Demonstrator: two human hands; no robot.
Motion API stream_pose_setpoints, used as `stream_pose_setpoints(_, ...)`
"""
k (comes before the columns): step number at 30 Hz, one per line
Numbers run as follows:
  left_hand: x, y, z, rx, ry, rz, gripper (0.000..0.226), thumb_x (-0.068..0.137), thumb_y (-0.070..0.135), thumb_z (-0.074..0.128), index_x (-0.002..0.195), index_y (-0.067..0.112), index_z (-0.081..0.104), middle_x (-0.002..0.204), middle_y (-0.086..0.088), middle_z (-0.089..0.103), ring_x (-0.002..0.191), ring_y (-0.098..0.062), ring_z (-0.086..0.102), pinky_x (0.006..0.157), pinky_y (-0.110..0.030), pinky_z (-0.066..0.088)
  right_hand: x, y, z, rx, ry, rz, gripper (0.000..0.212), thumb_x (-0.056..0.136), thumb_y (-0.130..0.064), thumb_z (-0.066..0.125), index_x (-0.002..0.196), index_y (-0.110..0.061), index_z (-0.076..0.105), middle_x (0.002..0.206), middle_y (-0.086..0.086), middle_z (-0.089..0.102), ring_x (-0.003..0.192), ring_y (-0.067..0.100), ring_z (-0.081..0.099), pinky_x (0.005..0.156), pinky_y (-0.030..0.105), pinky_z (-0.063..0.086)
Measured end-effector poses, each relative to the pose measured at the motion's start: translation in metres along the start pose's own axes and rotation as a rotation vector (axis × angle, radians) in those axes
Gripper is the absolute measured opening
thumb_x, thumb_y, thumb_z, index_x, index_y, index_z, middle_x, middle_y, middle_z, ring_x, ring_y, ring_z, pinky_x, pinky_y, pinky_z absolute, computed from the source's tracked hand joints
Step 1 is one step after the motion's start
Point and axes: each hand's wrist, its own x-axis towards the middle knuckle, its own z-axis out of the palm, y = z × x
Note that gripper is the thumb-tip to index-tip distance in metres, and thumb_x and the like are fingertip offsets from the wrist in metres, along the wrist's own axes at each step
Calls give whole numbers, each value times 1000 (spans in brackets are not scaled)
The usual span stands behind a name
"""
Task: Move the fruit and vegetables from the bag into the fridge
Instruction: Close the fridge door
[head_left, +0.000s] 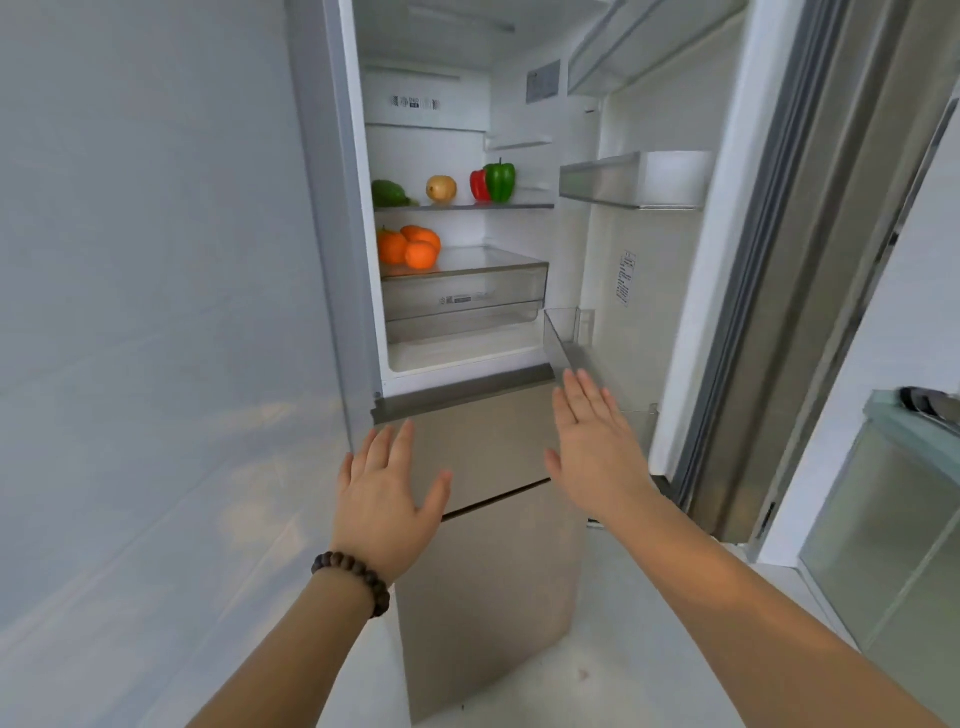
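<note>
The fridge (467, 374) stands open in front of me. On its glass shelf (519, 206) lie a green vegetable (388, 193), a yellow onion (441, 188), a red pepper (478, 185) and a green pepper (500, 181). Below, three oranges (409, 247) sit on the cover of the clear drawer (467, 291). My left hand (387, 493) and my right hand (592, 447) hover flat with straight fingers before the lower drawer fronts, holding nothing. No bag is in view.
The fridge door (649, 260) hangs open to the right with clear door bins (634, 179). A white wall (156, 312) runs along the left. A glass-topped cabinet (893, 499) stands at the right edge. The floor (623, 649) is pale.
</note>
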Motion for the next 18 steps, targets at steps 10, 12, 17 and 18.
stream_pose_setpoints(10,8,-10,-7,-35,0,-49,80,83,64,21,149,19,16,154,-5,24,144,-21,14,119,-40,11,-3,-16,-3,-308,182,-201,61,84,-23,53,137,1,38,150,18,30,142,30,19,116,46,3)
stream_pose_setpoints(12,13,-11,-4,-32,15,-63,79,85,65,23,148,18,17,154,-6,26,144,-21,14,118,-41,12,6,-19,6,-444,131,-306,59,94,-25,36,144,1,19,155,19,10,144,33,0,116,48,-12)
stream_pose_setpoints(17,31,-15,1,8,45,-136,90,75,70,9,148,18,19,154,-5,26,144,-21,15,118,-40,12,36,-34,22,-626,186,-568,55,96,-26,24,143,3,17,155,23,6,143,38,-7,109,49,-20)
stream_pose_setpoints(18,35,-17,0,9,50,-157,88,77,69,12,148,18,18,154,-5,26,144,-21,15,118,-40,11,42,-37,26,-621,212,-582,55,96,-26,24,142,4,22,154,23,10,143,38,-4,111,50,-18)
